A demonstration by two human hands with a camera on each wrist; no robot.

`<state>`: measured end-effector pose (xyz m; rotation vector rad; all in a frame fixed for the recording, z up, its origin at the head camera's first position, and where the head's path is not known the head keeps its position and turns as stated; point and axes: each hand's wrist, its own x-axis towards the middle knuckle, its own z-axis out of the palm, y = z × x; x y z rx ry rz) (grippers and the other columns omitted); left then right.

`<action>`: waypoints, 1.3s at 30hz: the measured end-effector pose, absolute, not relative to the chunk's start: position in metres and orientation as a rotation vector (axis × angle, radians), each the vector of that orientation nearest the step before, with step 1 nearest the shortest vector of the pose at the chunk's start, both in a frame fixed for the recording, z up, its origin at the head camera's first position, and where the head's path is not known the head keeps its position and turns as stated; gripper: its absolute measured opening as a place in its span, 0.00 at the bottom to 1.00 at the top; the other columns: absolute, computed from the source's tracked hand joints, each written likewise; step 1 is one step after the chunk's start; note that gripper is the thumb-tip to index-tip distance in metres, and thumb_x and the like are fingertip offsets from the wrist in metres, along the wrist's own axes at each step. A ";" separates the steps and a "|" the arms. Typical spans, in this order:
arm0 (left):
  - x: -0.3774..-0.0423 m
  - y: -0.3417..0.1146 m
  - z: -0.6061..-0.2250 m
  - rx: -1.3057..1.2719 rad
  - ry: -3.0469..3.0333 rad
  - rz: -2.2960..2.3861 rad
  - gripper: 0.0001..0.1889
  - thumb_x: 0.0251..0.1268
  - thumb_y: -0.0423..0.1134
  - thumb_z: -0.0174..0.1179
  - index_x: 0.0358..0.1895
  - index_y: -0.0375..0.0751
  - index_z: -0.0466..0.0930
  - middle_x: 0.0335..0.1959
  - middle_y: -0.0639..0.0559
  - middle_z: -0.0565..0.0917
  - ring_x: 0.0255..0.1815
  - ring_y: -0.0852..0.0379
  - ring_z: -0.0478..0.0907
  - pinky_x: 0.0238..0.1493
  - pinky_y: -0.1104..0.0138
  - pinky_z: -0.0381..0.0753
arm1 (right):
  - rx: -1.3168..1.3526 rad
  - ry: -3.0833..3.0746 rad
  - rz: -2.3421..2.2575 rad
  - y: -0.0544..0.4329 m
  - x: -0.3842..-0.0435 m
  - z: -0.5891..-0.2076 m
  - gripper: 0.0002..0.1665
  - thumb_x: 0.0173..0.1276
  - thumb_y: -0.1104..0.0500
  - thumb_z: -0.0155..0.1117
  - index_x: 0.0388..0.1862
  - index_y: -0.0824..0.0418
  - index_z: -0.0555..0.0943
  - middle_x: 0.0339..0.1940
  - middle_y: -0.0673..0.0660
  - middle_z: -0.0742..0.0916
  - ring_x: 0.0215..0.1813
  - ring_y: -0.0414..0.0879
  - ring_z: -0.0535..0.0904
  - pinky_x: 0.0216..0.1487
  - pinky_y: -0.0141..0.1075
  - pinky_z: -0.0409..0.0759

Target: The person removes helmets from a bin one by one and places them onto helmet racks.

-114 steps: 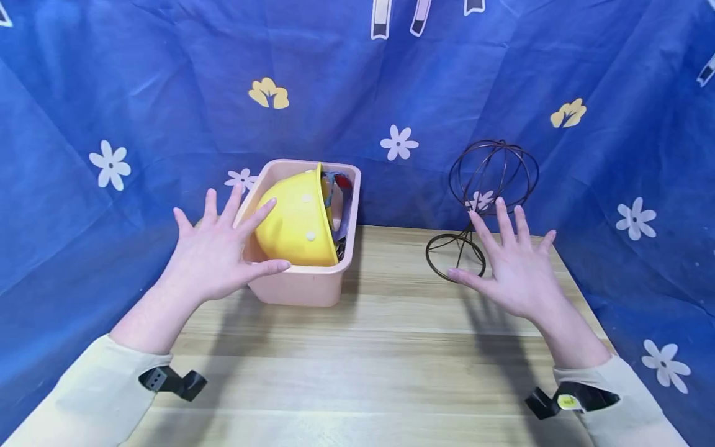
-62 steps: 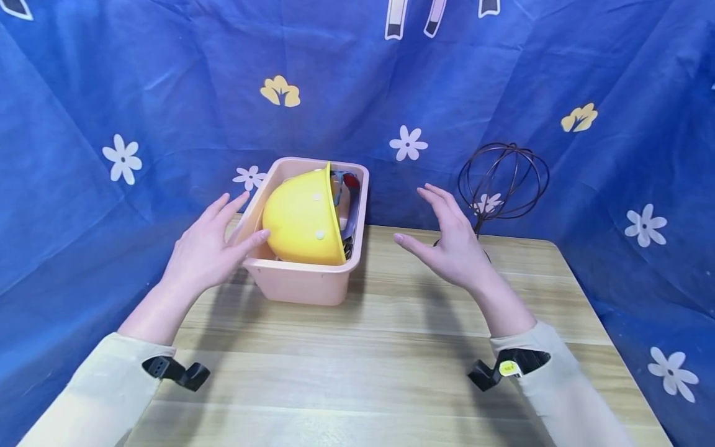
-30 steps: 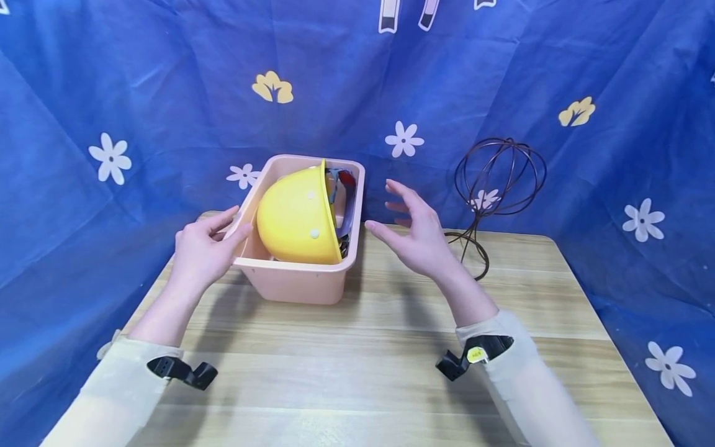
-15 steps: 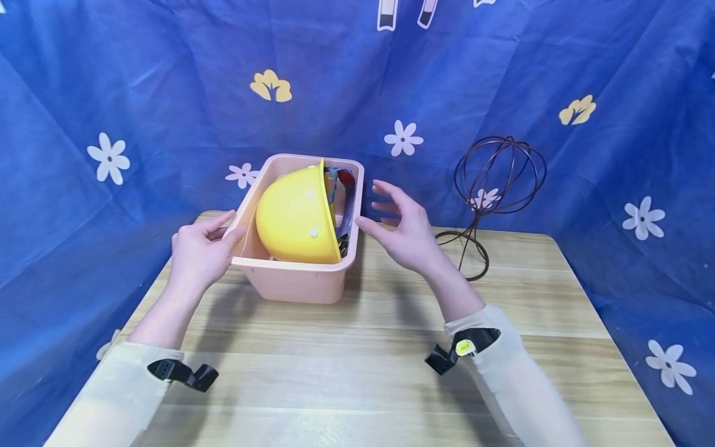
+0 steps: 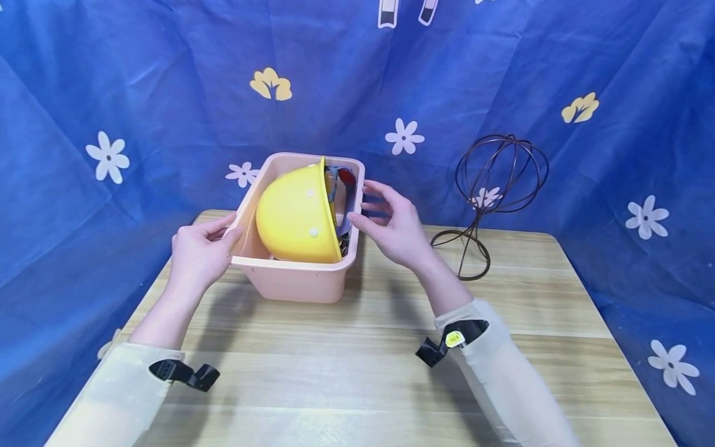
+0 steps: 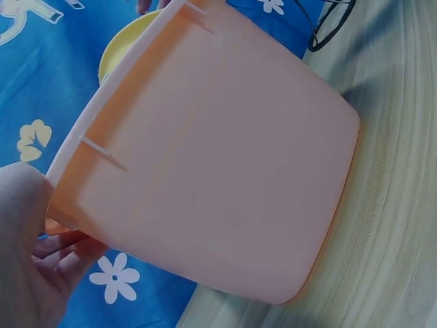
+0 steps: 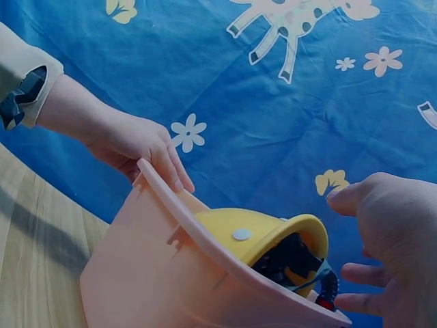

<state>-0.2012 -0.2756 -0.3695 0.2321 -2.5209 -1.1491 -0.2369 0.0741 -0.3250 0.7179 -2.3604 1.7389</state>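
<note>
Pinching the tub (image 5: 296, 284) by its left edge, the left grip (image 5: 200, 253) probably steadies it on the table (image 5: 313, 366). The right grip (image 5: 395, 228), fingers loosely parted, holds nothing at the tub's right edge. Inside the tub, the helmet (image 5: 295, 217) lies sideways, probably because space is tight.

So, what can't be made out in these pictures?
Head view: most of the inside floor of the pink plastic bin, hidden by the yellow domed helmet.
Head view: what the small red thing beside the helmet is; too little shows.
Left wrist view: most of the dark brown wire stand, cut off by the top edge.
Right wrist view: part of the right hand, cut off by the right edge.
</note>
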 end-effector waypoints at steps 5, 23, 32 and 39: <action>-0.202 -0.275 -0.371 0.222 -2.511 -1.159 0.22 0.75 0.48 0.65 0.68 0.48 0.84 0.55 0.39 0.88 0.53 0.44 0.88 0.35 0.85 0.75 | 0.708 -2.375 1.771 0.070 -0.241 -0.325 0.38 0.72 0.55 0.76 0.77 0.60 0.74 0.70 0.57 0.81 0.63 0.53 0.84 0.58 0.43 0.85; -0.201 -0.276 -0.373 0.241 -2.507 -1.189 0.23 0.75 0.49 0.65 0.69 0.50 0.83 0.56 0.39 0.88 0.54 0.45 0.88 0.35 0.84 0.77 | 0.733 -2.458 1.876 0.052 -0.267 -0.319 0.29 0.72 0.54 0.76 0.68 0.64 0.83 0.60 0.56 0.88 0.57 0.46 0.88 0.60 0.40 0.84; -0.200 -0.276 -0.371 0.239 -2.510 -1.178 0.23 0.75 0.49 0.65 0.69 0.49 0.83 0.54 0.39 0.89 0.54 0.45 0.88 0.35 0.84 0.76 | 0.703 -2.576 1.868 0.040 -0.279 -0.315 0.29 0.71 0.52 0.76 0.66 0.64 0.84 0.55 0.54 0.89 0.54 0.45 0.87 0.58 0.38 0.85; -0.199 -0.275 -0.369 0.243 -2.511 -1.189 0.23 0.76 0.48 0.65 0.69 0.48 0.83 0.56 0.38 0.88 0.55 0.44 0.88 0.36 0.83 0.78 | 0.693 -2.655 1.810 0.030 -0.284 -0.313 0.29 0.72 0.51 0.76 0.66 0.64 0.84 0.54 0.53 0.90 0.53 0.43 0.87 0.57 0.35 0.84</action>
